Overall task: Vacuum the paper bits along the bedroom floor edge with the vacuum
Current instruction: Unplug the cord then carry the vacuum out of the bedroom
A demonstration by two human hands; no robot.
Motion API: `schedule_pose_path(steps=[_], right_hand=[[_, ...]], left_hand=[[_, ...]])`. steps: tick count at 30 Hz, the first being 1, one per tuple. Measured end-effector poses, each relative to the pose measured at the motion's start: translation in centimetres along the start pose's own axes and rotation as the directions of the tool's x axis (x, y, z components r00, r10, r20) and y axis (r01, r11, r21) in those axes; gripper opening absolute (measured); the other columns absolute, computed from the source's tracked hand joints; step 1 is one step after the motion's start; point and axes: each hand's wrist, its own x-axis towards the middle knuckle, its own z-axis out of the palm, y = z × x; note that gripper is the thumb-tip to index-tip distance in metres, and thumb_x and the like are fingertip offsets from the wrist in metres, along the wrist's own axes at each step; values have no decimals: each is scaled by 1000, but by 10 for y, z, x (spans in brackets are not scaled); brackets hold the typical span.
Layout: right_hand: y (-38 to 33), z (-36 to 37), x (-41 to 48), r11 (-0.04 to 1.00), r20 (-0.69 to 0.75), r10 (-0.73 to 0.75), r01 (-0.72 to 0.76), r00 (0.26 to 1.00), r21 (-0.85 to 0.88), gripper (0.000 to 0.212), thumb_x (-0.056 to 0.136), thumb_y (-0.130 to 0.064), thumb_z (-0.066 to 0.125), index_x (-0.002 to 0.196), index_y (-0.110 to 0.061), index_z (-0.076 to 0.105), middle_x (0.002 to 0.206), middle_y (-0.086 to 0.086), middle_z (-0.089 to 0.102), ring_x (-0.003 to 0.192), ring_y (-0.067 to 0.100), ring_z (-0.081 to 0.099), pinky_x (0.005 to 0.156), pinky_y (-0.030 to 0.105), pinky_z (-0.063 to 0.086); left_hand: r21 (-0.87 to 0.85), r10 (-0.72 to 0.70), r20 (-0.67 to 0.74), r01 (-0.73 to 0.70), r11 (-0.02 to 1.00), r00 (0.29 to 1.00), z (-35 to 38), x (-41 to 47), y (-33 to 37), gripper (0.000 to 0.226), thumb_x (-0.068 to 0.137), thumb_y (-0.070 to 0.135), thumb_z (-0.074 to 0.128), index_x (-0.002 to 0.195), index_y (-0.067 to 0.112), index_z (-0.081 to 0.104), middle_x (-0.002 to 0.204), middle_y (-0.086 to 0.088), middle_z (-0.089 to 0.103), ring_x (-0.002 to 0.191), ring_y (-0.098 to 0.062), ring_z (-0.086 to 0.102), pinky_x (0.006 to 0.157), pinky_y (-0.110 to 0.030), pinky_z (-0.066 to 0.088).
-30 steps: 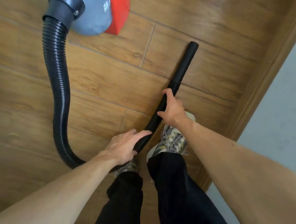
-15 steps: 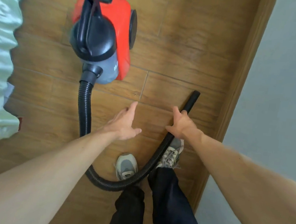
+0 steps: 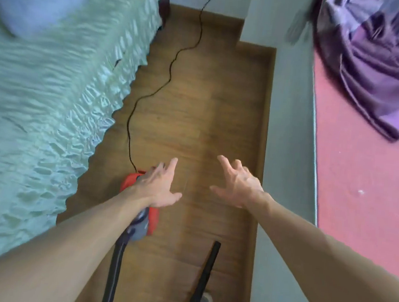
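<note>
readable text: none | vacuum (image 3: 152, 221) body: no legible label | view: blurred

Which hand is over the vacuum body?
The left hand, spread open above the red vacuum body; the right hand hangs over bare floor nearer the wall, holding nothing.

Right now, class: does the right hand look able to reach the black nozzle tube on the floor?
Probably yes: the right hand is open and empty, and only bare floor lies between it and the nozzle tube.
</note>
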Motion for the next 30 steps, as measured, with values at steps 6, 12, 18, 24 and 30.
schedule_pose_path(steps=[6,12,18,24,30], right_hand=[[-8,-164,-41,995,-189,-69,54,980,-81,81,90,-55,58,152,-32,11,128,6,41,118,29,48,86,44,50],[-11,-292,-88,990,-352,-122,87,928,-113,82,89,-56,58,152,-32,11,127,6,43,118,30,49,87,43,48],[-2,-378,-132,983,-441,-145,78,886,-166,83,90,-57,56,154,-32,9,131,8,44,121,30,48,89,41,46],[9,-432,-163,982,-513,-142,58,846,-177,82,88,-58,57,153,-32,13,129,7,48,120,30,50,90,41,49],[5,-458,-167,979,-523,-140,40,841,-198,85,88,-60,56,154,-33,10,133,9,46,120,31,52,84,41,48]], left_hand=[[45,48,-180,-40,998,983,-156,-32,59,93,86,49,64,152,25,3,140,-12,38,129,-34,43,102,-51,44],[91,103,-333,-76,993,937,-279,-79,117,90,87,46,65,151,25,5,138,-15,39,124,-35,49,100,-50,46],[103,139,-410,-106,989,902,-351,-123,164,88,89,41,66,152,22,7,142,-16,36,131,-35,43,102,-52,45],[134,160,-457,-110,985,875,-392,-151,194,93,86,43,66,153,22,5,144,-17,36,130,-36,44,103,-50,44],[177,189,-494,-114,978,849,-421,-167,205,92,87,44,65,154,20,7,139,-16,41,126,-35,47,99,-45,45]])
